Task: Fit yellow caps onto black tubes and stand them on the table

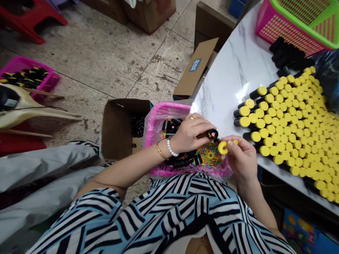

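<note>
Black tube in my left hand, yellow ring in my right, both over the basket of beads.
My left hand (pixel 192 133) is closed round the black tube (pixel 212 133), its open end towards my right and coloured bits showing in the mouth; my right hand (pixel 242 157) pinches the yellow ring (pixel 222 147) just beside it. Below, the pink basket (pixel 149 123) holds loose coloured beads (pixel 205 150) and more black tubes. If my left wrist dips, I reckon beads could run out of that mouth; a loose pinch could drop the ring among them. Beyond, yellow-capped tubes (pixel 278 120) lie packed on the marbled table (pixel 217 81); a knock from my right elbow might set the nearest ones rolling off the edge.
</note>
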`<move>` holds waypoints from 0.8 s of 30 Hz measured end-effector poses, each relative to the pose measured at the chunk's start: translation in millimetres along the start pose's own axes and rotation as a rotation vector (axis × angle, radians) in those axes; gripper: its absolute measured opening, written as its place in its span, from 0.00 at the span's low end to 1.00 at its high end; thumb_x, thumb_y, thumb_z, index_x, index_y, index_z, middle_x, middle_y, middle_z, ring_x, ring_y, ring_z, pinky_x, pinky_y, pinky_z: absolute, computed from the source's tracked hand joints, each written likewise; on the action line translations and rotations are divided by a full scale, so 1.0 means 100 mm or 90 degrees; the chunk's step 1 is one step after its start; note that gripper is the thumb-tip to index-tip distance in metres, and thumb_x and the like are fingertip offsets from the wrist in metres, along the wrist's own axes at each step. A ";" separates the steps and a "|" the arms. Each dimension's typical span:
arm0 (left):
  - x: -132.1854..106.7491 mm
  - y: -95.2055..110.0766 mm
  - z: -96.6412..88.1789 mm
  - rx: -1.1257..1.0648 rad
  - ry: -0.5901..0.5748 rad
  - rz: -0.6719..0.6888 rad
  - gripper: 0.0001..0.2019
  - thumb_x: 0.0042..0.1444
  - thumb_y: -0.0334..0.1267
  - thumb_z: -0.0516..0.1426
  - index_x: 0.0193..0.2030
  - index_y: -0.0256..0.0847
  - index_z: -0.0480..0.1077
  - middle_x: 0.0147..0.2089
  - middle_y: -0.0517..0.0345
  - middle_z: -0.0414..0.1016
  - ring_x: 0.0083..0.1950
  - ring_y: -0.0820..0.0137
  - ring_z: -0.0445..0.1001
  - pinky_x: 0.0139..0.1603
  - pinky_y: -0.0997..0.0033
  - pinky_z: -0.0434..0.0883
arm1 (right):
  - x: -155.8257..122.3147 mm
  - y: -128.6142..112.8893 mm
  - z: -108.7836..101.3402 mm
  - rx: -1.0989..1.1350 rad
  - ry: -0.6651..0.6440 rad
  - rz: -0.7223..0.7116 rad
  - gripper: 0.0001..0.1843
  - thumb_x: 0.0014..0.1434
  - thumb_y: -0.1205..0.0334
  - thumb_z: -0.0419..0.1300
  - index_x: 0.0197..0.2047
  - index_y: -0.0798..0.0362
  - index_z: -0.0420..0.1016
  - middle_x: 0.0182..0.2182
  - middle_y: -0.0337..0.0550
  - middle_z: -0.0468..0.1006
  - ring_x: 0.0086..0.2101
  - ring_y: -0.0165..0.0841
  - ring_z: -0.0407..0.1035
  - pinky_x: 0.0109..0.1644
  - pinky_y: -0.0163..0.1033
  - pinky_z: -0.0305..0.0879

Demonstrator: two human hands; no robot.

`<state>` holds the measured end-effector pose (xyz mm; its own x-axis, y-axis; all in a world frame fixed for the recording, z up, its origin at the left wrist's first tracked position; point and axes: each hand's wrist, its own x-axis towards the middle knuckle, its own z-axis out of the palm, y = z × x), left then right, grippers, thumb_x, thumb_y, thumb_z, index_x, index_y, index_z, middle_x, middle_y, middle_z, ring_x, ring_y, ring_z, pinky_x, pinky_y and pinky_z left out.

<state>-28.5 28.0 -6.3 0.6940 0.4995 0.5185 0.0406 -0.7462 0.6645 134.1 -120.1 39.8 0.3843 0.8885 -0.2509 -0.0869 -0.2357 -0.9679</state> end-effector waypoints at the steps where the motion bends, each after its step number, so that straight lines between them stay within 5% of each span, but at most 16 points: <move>1: -0.03 -0.01 -0.01 0.001 -0.009 0.002 0.13 0.64 0.42 0.61 0.52 0.42 0.76 0.48 0.53 0.82 0.51 0.65 0.75 0.57 0.60 0.68 | -0.06 0.05 -0.05 -0.075 -0.047 0.012 0.08 0.65 0.58 0.60 0.40 0.50 0.80 0.31 0.40 0.80 0.26 0.29 0.72 0.30 0.35 0.71; 4: -0.06 -0.04 -0.01 0.007 -0.028 -0.004 0.14 0.63 0.44 0.61 0.53 0.43 0.76 0.49 0.54 0.81 0.52 0.65 0.75 0.57 0.59 0.68 | -0.14 0.35 -0.16 -0.471 -0.108 0.004 0.10 0.65 0.65 0.55 0.37 0.52 0.78 0.35 0.47 0.81 0.35 0.36 0.76 0.40 0.40 0.73; 7: -0.04 -0.06 0.02 0.012 -0.018 -0.013 0.15 0.63 0.46 0.62 0.53 0.43 0.76 0.49 0.54 0.81 0.51 0.65 0.75 0.57 0.60 0.67 | -0.03 0.72 -0.17 -0.883 -0.086 0.003 0.16 0.63 0.71 0.53 0.48 0.56 0.79 0.41 0.58 0.82 0.35 0.40 0.77 0.40 0.42 0.72; 10: -0.01 -0.06 0.05 0.014 -0.002 -0.006 0.16 0.62 0.47 0.63 0.52 0.42 0.77 0.48 0.53 0.81 0.50 0.64 0.75 0.55 0.60 0.67 | 0.13 0.92 -0.13 -1.048 -0.126 -0.017 0.20 0.63 0.75 0.51 0.54 0.59 0.78 0.44 0.64 0.82 0.33 0.42 0.78 0.37 0.42 0.72; 14: -0.03 -0.04 0.08 0.010 0.025 0.006 0.15 0.61 0.47 0.63 0.51 0.42 0.77 0.47 0.52 0.82 0.49 0.64 0.75 0.54 0.61 0.67 | 0.07 0.76 -0.11 -1.030 -0.136 -0.120 0.15 0.67 0.70 0.54 0.49 0.55 0.81 0.43 0.56 0.83 0.34 0.41 0.79 0.37 0.40 0.72; 20: -0.08 0.05 0.12 0.035 0.004 0.015 0.13 0.62 0.44 0.62 0.52 0.44 0.77 0.47 0.54 0.82 0.51 0.63 0.74 0.58 0.58 0.65 | -0.28 0.07 -0.08 -0.695 -0.015 -0.435 0.19 0.66 0.67 0.63 0.60 0.50 0.76 0.44 0.45 0.83 0.41 0.33 0.79 0.50 0.35 0.75; 24: -0.10 0.10 0.18 0.032 -0.015 0.061 0.14 0.63 0.42 0.61 0.53 0.43 0.76 0.48 0.55 0.82 0.52 0.63 0.74 0.58 0.58 0.65 | -0.21 -0.18 0.01 -0.624 0.032 -0.484 0.21 0.63 0.69 0.67 0.59 0.49 0.77 0.41 0.44 0.84 0.38 0.31 0.78 0.46 0.34 0.76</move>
<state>-22.0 7.2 -15.0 0.7134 0.4146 0.5649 0.0084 -0.8112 0.5847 126.6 -134.2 63.0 0.0731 0.9177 0.3905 0.8882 0.1182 -0.4440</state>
